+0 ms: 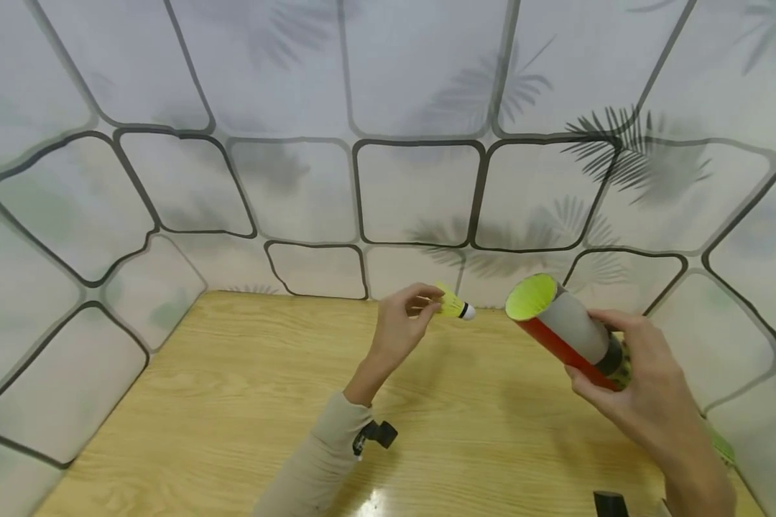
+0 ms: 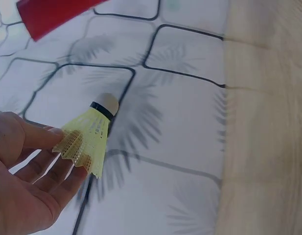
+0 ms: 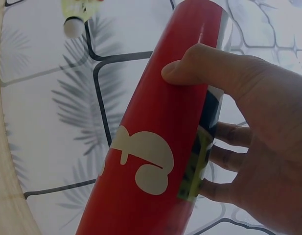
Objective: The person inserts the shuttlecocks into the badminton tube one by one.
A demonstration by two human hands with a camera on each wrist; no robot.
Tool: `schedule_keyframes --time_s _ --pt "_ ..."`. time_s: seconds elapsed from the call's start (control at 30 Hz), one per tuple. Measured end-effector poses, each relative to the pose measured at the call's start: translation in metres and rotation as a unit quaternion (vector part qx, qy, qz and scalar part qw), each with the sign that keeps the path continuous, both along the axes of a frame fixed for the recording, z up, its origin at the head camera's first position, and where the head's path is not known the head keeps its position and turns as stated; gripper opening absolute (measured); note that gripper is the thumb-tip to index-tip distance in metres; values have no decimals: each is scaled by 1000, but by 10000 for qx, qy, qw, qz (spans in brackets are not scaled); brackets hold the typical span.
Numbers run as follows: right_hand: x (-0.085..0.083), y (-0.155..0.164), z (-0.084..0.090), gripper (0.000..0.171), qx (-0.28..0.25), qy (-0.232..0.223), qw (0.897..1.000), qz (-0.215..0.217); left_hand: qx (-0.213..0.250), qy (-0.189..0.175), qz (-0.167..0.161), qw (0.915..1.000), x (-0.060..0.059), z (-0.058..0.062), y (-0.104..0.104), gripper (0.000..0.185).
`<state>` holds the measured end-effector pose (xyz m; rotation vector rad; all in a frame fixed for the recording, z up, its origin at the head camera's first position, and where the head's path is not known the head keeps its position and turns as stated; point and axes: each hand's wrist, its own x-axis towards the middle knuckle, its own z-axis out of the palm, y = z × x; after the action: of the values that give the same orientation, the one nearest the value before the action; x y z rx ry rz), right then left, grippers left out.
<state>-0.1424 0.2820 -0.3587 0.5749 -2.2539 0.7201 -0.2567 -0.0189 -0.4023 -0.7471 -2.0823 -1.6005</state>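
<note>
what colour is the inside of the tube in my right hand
Bright yellow-green inside the tube; the outside is red and grey. The head view shows it best.

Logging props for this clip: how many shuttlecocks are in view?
1. The shuttlecock is pinched in the left hand, cork toward the open tube held by the right hand. Any inside the tube would be hidden.

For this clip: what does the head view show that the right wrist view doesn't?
Only the head view shows the tube's open, yellow-green-lined mouth, the left hand pinching the shuttlecock's skirt, the wooden table in full and a beige sleeve. Only the right wrist view shows the white logo on the tube's red side and the thumb pressed across it. Both show the right hand gripping the tube, the shuttlecock with its cork toward the tube, and the patterned backdrop.
</note>
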Motion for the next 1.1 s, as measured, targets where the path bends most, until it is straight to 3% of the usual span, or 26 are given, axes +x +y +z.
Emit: schedule_keyframes --time_s 0.2,0.43,0.63,0.9,1.1 --pt "-1 -5 0 86 78 87 9999 22 255 261 11 9993 15 14 -17 16" --pt "-3 -12 -2 83 151 162 9996 167 340 290 247 9987 32 27 -34 16" --pt "-4 -18 -4 81 200 41 9994 268 535 641 344 9959 47 41 -46 16" --pt "-5 -27 -4 73 223 119 9986 471 821 1166 182 9896 65 54 -51 20" --pt "-4 -36 -5 71 348 60 9982 493 911 1286 -5 9875 74 58 -49 21"
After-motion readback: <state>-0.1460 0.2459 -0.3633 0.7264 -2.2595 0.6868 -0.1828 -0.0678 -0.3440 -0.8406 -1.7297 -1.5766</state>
